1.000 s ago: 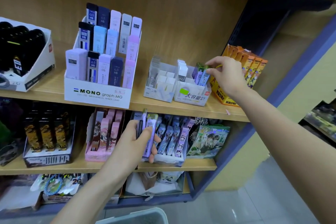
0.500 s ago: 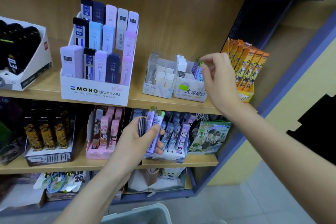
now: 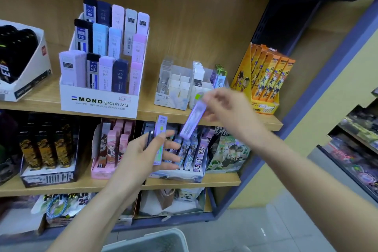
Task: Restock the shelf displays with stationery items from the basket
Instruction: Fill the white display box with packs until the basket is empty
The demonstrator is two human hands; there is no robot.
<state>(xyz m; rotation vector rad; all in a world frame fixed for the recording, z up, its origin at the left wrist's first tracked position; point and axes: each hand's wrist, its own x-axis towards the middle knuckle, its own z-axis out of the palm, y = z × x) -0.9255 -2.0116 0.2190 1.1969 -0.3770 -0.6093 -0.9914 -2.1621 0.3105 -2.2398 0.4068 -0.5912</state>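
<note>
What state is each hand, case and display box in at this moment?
Right hand, pinching the tilted purple case in the air.
Left hand, holding an upright purple case and a dark case.
White display box, partly filled.
MONO box, nearly full.
Basket, contents not visible.

You have two hands in view: left hand (image 3: pixel 141 157), right hand (image 3: pixel 227 106); purple lead cases held, two: left purple case (image 3: pixel 160 141), right purple case (image 3: pixel 193 118); dark case (image 3: pixel 150 138), one; MONO display box (image 3: pixel 98 102), one; orange display box (image 3: pixel 266 107), one; basket (image 3: pixel 153 239), one.
</note>
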